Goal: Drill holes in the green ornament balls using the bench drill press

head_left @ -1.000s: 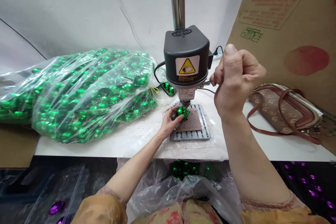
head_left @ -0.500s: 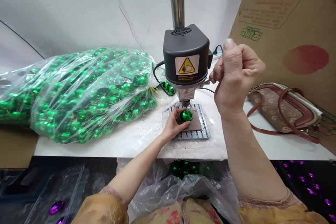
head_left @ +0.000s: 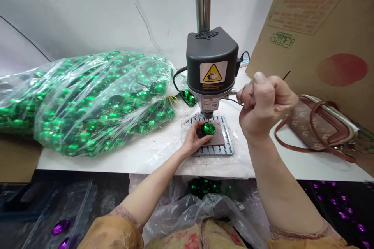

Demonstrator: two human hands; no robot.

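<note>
A small bench drill press with a black head stands on a white table. My left hand is closed around a shiny green ornament, holding it on the brown pad of the grey ribbed base plate right under the drill bit. My right hand is a fist wrapped round the thin lever on the right side of the drill head; only the lever's tip shows above my knuckles.
A big clear bag of green ornaments lies on the table's left. A brown handbag and a cardboard box are at the right. Below the table edge sits an open bag with green ornaments; purple ones lie lower left.
My right fist has come down with the lever. My left hand turned the green ornament and set it on the pad under the bit.
</note>
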